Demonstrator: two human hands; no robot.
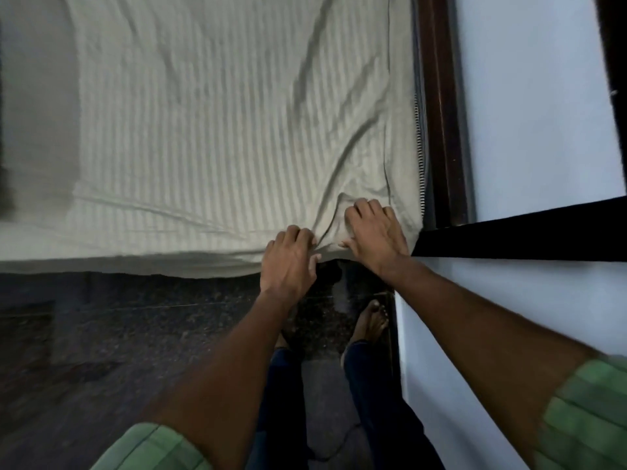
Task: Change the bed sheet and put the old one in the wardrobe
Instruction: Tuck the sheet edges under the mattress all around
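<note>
A pale striped bed sheet (210, 130) covers the mattress and is creased toward its near right corner. My left hand (288, 262) grips a bunch of the sheet at the near edge of the bed, fingers curled into the fabric. My right hand (373, 232) lies just to the right of it at the corner, fingers curled into the sheet, thumb along the edge. Folds run up from both hands across the bed. The wardrobe is not in view.
A dark wooden bed frame (444, 130) runs along the right side against a pale wall (543, 96). A black ledge (526, 235) juts out at the right. My bare feet (373, 320) stand on dark speckled floor (135, 334) by the bed's edge.
</note>
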